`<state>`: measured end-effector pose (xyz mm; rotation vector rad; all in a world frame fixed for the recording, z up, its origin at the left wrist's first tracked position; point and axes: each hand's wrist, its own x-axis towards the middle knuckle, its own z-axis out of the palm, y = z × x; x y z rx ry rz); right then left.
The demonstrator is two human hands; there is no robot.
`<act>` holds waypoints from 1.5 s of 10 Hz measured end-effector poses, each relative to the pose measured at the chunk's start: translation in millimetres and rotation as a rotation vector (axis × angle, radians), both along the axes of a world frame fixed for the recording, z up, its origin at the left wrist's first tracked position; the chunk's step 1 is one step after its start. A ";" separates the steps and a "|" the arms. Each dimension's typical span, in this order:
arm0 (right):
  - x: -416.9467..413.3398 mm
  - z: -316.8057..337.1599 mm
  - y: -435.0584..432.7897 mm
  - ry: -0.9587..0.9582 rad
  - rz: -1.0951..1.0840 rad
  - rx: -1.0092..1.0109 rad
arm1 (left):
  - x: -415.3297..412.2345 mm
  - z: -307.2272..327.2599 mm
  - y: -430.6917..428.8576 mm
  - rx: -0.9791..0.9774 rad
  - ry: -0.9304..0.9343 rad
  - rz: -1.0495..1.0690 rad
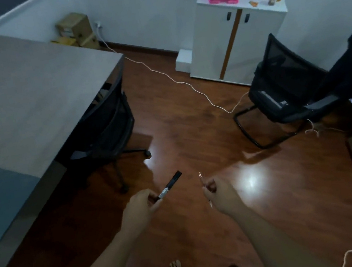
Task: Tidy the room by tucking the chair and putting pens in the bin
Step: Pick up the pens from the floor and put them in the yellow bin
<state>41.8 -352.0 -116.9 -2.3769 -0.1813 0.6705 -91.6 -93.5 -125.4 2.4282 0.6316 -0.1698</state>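
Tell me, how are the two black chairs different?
The chair by the desk is tucked under the desk; the chair near the cabinet stands out on the open floor. The chair by the desk has a wheeled base with spread legs; the chair near the cabinet rests on a bent sled frame without wheels. Both are black with mesh backs.

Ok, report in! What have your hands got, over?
Left hand holds black marker. Right hand holds thin pen. Wheeled chair tucked under desk. White cable crosses floor ahead.
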 end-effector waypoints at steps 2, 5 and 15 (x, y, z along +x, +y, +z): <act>1.4 -16.9 83.4 -0.022 0.172 -0.046 | -34.6 7.3 64.4 -0.084 -0.053 0.153; 5.3 6.7 234.1 -0.031 0.487 0.012 | -86.1 -20.3 141.0 -0.200 -0.192 0.567; -78.2 -2.1 690.3 0.057 1.203 0.127 | -235.2 2.5 381.3 -0.085 -0.345 1.382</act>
